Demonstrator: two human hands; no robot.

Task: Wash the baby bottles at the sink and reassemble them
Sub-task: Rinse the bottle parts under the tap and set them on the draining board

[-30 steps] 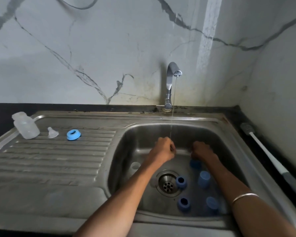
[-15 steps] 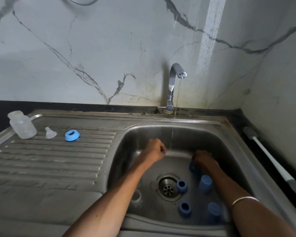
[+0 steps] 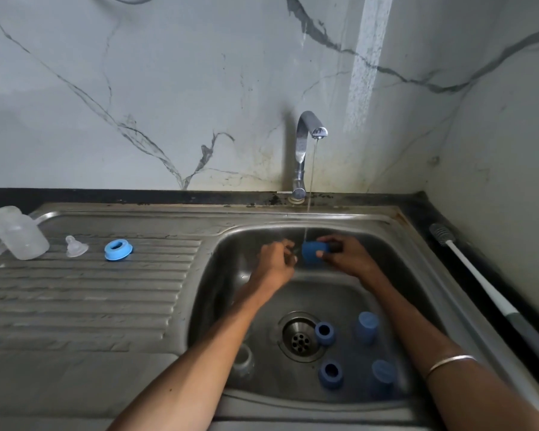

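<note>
My right hand (image 3: 346,255) grips a blue bottle cap (image 3: 312,251) under the thin stream from the tap (image 3: 305,144). My left hand (image 3: 276,259) sits just left of the cap with its fingers curled; whether it touches the cap is unclear. On the sink floor lie two blue rings (image 3: 324,332) (image 3: 330,373), two blue caps (image 3: 367,326) (image 3: 382,374) and a clear bottle (image 3: 242,359) partly hidden by my left forearm. On the drainboard stand a clear bottle (image 3: 17,233), a clear teat (image 3: 74,246) and a light-blue ring (image 3: 118,249).
The steel sink (image 3: 371,225) has its drain (image 3: 300,335) at the middle of the floor. A long bottle brush (image 3: 467,269) with a white handle lies on the dark counter along the right wall. The ribbed drainboard (image 3: 84,293) stretches to the left.
My right hand has lifted a blue cap from the sink floor up into the water stream. My left hand has stayed near the stream.
</note>
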